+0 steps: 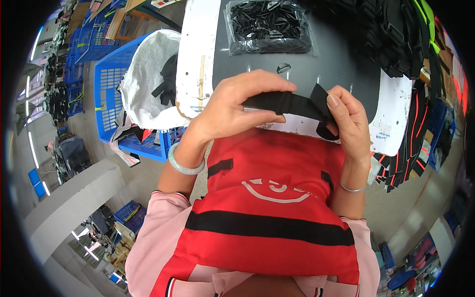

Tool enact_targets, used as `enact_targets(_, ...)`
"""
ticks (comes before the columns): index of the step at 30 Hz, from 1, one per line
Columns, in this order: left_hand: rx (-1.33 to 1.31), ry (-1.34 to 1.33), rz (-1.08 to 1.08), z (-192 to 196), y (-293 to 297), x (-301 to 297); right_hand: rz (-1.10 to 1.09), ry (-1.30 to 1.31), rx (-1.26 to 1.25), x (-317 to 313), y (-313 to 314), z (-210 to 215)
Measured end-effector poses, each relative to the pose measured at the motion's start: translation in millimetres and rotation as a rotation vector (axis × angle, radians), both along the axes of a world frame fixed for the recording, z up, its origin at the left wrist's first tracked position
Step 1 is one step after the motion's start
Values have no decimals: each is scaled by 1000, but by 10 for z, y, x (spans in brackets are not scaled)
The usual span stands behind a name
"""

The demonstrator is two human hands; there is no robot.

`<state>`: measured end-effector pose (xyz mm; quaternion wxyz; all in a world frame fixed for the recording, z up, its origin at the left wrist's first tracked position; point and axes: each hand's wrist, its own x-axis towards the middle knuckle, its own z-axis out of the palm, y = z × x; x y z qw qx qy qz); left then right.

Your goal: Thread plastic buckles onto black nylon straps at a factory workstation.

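A black webbing strap [289, 103] stretches between my two hands over the near edge of the work table [341, 74]. My left hand [237, 101] grips one end, thumb below and fingers above. At the strap's other end, my right hand [349, 119] pinches it where it folds, and one piece of it stands up beside the thumb. Part of the strap is hidden behind the right fingers. Just beyond the strap lies a single small black plastic buckle piece [283, 68]. Farther back sits a clear bag of black plastic pieces [269, 29].
At the far right of the table is a heap of black straps with buckles [381, 29]. A white woven sack [148, 84] with black material inside stands in a blue crate [106, 99] at the left. Black and orange striped straps [403, 153] hang off the right side.
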<state>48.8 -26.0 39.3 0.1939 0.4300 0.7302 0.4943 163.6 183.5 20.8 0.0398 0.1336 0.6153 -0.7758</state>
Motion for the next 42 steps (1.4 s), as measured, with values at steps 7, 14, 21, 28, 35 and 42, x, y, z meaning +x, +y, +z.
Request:
enact_targets(7, 52, 70, -56, -5, 15, 20, -22, 98, 224, 11, 17, 33)
enact_targets(14, 3, 91, -24, 43, 63, 51, -80, 298, 537, -26, -122, 52)
enact_targets(21, -37, 190, -43, 45, 63, 59, -52, 245, 474, -18, -178, 53)
enact_targets(28, -81, 64, -120, 36, 60, 110, 227, 325, 485, -14, -136, 10)
enact_targets(35, 322, -1023, 233, -243, 121, 230, -68, 147, 225, -175, -360, -71)
enact_targets(42, 425, -1305, 404, -390, 135, 250, -12, 203, 388, -355, -356, -72)
